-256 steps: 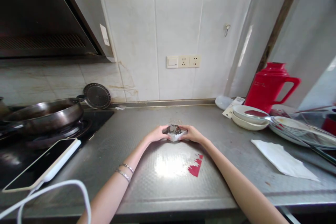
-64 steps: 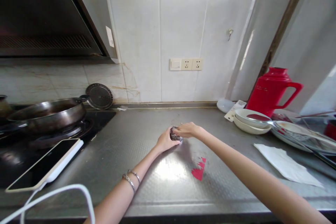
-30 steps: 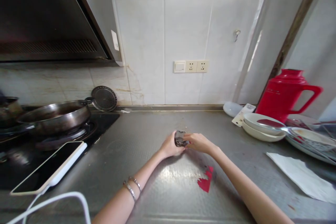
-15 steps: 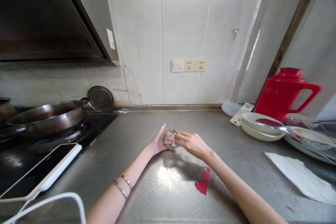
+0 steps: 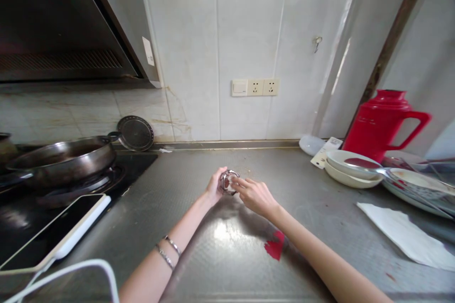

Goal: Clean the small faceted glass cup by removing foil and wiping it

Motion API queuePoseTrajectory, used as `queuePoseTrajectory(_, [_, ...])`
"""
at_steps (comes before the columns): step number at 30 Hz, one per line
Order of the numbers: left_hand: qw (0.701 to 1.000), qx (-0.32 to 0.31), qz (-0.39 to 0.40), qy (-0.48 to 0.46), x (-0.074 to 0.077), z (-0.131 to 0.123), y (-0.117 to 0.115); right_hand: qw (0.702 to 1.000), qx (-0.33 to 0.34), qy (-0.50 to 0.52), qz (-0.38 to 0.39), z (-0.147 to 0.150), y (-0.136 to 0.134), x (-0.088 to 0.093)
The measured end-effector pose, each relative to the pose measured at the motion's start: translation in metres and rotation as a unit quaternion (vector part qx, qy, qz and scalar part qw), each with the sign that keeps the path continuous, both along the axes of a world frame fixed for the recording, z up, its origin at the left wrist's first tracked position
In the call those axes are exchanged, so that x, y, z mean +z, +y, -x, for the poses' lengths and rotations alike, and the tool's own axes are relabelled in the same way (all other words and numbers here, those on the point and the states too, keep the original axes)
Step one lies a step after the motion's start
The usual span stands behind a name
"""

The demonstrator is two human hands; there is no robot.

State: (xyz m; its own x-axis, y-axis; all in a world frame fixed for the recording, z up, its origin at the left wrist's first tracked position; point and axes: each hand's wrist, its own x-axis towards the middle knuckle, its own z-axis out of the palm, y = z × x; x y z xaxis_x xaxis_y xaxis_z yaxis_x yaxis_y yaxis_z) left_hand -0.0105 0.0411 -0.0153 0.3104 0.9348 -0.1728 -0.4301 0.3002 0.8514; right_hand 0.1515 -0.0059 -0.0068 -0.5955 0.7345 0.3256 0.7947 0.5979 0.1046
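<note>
My left hand [image 5: 213, 188] is wrapped around a small clear drinking glass [image 5: 225, 176], holding it above the steel counter with its round mouth tipped toward me. From the right, my right hand [image 5: 259, 198] reaches to the mouth of the glass, its fingers bunched together at or just inside the rim. Something whitish shows by those fingertips, too small to make out. A torn red scrap [image 5: 275, 245] lies on the counter below my right forearm.
On the left are a phone [image 5: 53, 232] with a white cable and a steel pan [image 5: 67, 158] on the stove. At right stand a red thermos jug [image 5: 378, 125], stacked bowls [image 5: 350, 177] and plates; a white paper napkin [image 5: 405, 234] lies in front.
Both hands have lifted slightly with the glass, which has turned a little. The fingers of my right hand have stayed at its mouth.
</note>
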Motion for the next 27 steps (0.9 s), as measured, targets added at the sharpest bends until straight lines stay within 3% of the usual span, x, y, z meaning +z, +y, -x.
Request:
queuePoseTrajectory(6, [0.999, 0.022, -0.025, -0.033, -0.006, -0.005, -0.002, 0.979, 0.003, 0.187, 0.079, 0.021, -0.01, -0.017])
queuePoseTrajectory(10, [0.995, 0.044, -0.067, -0.056, -0.005, -0.012, -0.007, 0.944, 0.027, 0.316, 0.087, 0.033, -0.008, -0.028])
queuePoseTrajectory(14, [0.994, 0.055, -0.068, -0.062, -0.003, -0.017, -0.009, 0.918, 0.05, 0.383, 0.083, 0.032, -0.001, -0.032])
queuePoseTrajectory(17, [0.995, 0.028, -0.067, -0.063, 0.002, -0.018, -0.011, 0.931, 0.041, 0.359, 0.058, 0.023, 0.002, -0.029])
queuePoseTrajectory(21, [0.994, -0.039, -0.07, -0.074, 0.01, -0.016, -0.008, 0.968, 0.011, 0.248, 0.032, 0.008, 0.002, -0.022])
queuePoseTrajectory(27, [0.992, -0.117, 0.017, -0.037, 0.024, -0.008, 0.018, 0.996, 0.016, 0.073, -0.04, -0.013, 0.006, -0.005])
